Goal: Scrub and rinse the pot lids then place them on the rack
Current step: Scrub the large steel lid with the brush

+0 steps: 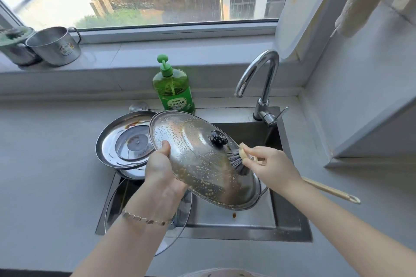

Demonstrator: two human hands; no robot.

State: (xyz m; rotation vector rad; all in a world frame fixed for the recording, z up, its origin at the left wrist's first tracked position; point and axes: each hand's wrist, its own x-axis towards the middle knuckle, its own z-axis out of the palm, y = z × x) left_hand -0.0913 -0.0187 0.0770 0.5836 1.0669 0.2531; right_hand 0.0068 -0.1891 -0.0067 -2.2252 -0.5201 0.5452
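Three pot lids show plainly, a soapy lid [186,155], an upturned lid [111,140] and a glass lid [114,202], plus two steel mugs [55,46] [15,51], one soap bottle [173,90], one brush [238,162], one tap [263,74] and two hands [159,168] [274,168].

I see the lid [191,153] over the sink [236,216], brush [238,162] against its right part, stacked lids [117,139] on the sink's left rim. Behind: soap bottle [173,90], faucet [263,87] back right; cups [54,46] on windowsill [157,51] far left.
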